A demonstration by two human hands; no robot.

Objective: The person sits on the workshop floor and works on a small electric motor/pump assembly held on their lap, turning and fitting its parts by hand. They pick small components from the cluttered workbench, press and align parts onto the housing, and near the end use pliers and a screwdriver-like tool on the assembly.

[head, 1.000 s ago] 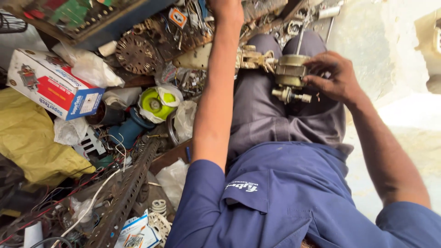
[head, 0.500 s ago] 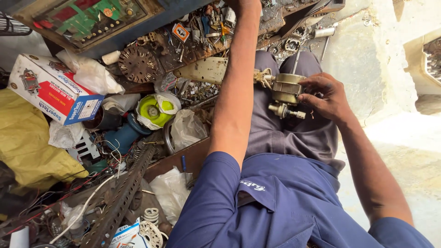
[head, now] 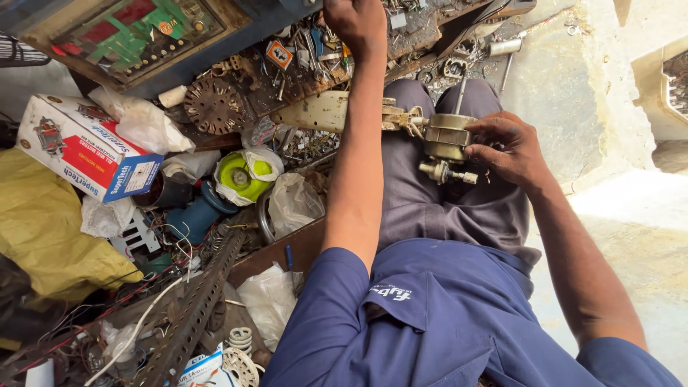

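My right hand (head: 507, 147) grips a round brass-coloured motor assembly (head: 446, 143) with a short shaft sticking out, held over my lap on grey trousers. A cream plastic arm (head: 324, 111) runs left from it behind my left forearm. My left hand (head: 356, 23) reaches far forward into a tray of small metal parts (head: 308, 61), fingers curled down among the screws and scraps; what it grasps is hidden.
A red, white and blue carton (head: 79, 147) lies at left on yellow cloth (head: 50, 244). A rusty toothed disc (head: 213, 106), a lime-green round part in a plastic bag (head: 246, 175), a perforated metal bar (head: 193, 315) and loose wires crowd the floor. Concrete floor (head: 623, 229) lies to the right.
The view has shifted so the parts tray and my left hand show more fully at the top. My right hand keeps its hold on the motor assembly.
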